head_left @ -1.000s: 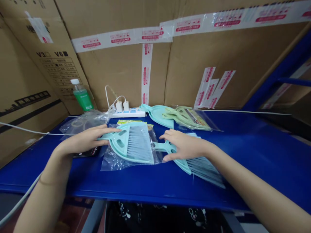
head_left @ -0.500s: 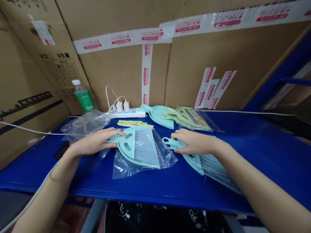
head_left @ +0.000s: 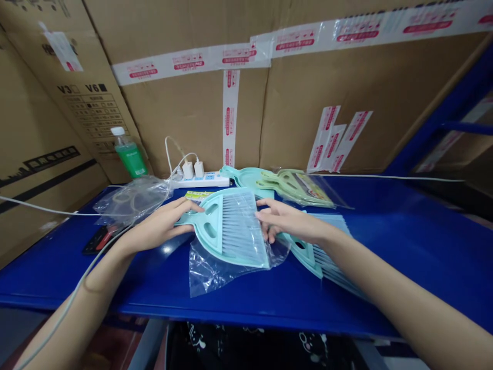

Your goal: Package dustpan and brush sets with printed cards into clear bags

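Brush: teal hand brush [head_left: 227, 226] lies between both hands, part inside a clear plastic bag [head_left: 215, 267], raised slightly over the blue table [head_left: 404, 241].
Left hand: left hand [head_left: 162, 228] grips the brush's handle end, fingers curled around it.
Right hand: right hand [head_left: 287, 221] pinches the bag's edge at the bristle side, fingers closed on the film.
Under right wrist: second teal brush [head_left: 323, 257] lies flat on the table, just beside the bag.
Behind: dustpans [head_left: 269, 182], power strip [head_left: 200, 180], green bottle [head_left: 129, 154] stand near the cardboard boxes [head_left: 185, 113].
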`<action>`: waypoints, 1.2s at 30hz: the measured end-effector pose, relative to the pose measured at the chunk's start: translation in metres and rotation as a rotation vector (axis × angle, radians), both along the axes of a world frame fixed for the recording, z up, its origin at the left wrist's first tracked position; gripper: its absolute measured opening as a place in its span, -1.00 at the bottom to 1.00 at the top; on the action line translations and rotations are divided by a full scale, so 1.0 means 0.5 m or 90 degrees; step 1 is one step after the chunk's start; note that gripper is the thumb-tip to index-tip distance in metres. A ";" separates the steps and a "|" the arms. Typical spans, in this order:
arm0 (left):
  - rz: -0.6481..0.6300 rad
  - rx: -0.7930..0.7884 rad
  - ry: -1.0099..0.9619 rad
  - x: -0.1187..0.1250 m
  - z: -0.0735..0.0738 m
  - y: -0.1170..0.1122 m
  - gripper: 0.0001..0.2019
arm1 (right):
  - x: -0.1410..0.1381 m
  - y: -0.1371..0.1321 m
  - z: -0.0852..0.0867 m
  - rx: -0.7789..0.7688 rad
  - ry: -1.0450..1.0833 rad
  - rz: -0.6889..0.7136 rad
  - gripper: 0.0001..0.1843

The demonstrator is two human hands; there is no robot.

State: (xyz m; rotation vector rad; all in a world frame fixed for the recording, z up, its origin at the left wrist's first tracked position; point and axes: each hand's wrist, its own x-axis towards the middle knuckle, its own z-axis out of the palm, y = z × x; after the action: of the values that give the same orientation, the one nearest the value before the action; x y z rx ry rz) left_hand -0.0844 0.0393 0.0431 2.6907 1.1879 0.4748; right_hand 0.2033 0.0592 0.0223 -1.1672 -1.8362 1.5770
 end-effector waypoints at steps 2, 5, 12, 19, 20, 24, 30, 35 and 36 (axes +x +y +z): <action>-0.010 0.013 -0.002 0.004 -0.002 -0.002 -0.75 | -0.001 0.002 -0.002 -0.060 0.082 0.008 -0.64; -0.002 0.076 0.014 0.015 -0.013 -0.005 -0.78 | -0.002 0.005 -0.005 -0.097 0.155 0.007 -0.57; -0.124 0.434 0.004 0.053 -0.040 -0.024 -0.92 | 0.001 0.021 -0.022 -0.098 0.251 -0.043 -0.51; -0.168 0.534 0.013 0.050 -0.028 -0.035 -0.81 | 0.015 0.032 -0.020 -0.102 0.258 -0.023 -0.49; -0.160 0.525 0.012 0.047 -0.027 -0.035 -0.81 | 0.018 0.034 -0.017 -0.102 0.255 -0.019 -0.49; -0.136 0.422 0.025 0.039 -0.022 -0.036 -0.72 | 0.030 0.037 -0.006 -0.094 0.243 -0.030 -0.46; -0.117 0.340 -0.013 0.050 -0.018 -0.045 -0.76 | 0.022 0.030 -0.003 -0.118 0.249 -0.049 -0.46; -0.153 0.394 0.001 0.046 -0.025 -0.040 -0.74 | 0.020 0.030 -0.009 -0.108 0.233 -0.038 -0.49; -0.159 0.398 0.022 0.043 -0.025 -0.038 -0.71 | 0.022 0.033 -0.008 -0.102 0.229 -0.040 -0.50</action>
State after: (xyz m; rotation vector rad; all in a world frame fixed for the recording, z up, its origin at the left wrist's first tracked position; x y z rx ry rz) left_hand -0.0631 0.0202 0.0307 3.3150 0.7772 0.8829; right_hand 0.2145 0.0757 0.0181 -0.9225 -1.4520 1.7888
